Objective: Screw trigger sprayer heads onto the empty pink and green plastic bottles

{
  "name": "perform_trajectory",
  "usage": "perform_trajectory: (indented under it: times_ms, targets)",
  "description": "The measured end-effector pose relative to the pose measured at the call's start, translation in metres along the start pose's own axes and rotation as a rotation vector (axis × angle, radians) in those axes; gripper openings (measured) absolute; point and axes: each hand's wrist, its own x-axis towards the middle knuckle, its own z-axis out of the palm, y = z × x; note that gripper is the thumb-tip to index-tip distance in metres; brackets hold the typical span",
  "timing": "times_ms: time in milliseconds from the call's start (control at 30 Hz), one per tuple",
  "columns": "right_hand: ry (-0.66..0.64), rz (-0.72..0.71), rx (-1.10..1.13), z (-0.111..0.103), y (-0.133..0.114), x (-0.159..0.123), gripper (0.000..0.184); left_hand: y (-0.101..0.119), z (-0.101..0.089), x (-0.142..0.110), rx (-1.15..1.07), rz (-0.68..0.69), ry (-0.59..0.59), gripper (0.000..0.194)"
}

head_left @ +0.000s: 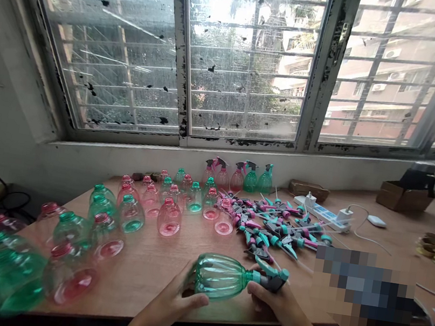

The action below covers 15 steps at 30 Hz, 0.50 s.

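Observation:
A clear green spray bottle (220, 277) lies sideways in the air above the table's front edge, its neck pointing right. My left hand (185, 294) is wrapped round its base end, the thumb along the lower side. At the neck, my right hand (272, 302) grips the teal collar of the spray head (274, 276), which has a grey body and a teal trigger. The head sits at the bottle's mouth; how tightly it is screwed on I cannot tell. Behind my right hand lies a heap of loose pink, teal and grey spray heads (274, 223).
Several open pink and green bottles (169, 218) stand at the left and middle of the wooden table (143, 277). Bottles with heads fitted (251, 179) line the wall. A power strip (322, 212), a cardboard box (404, 196) and a blurred-out patch (362, 288) are to the right.

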Motion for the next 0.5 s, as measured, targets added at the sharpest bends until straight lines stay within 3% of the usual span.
perform_trajectory:
  times_ms: [500]
  targets:
    - [0.003,0.020,-0.014,-0.0014,0.0008,-0.0008,0.041,0.0021,0.0013,-0.0008,0.008,0.005,0.004,0.071]
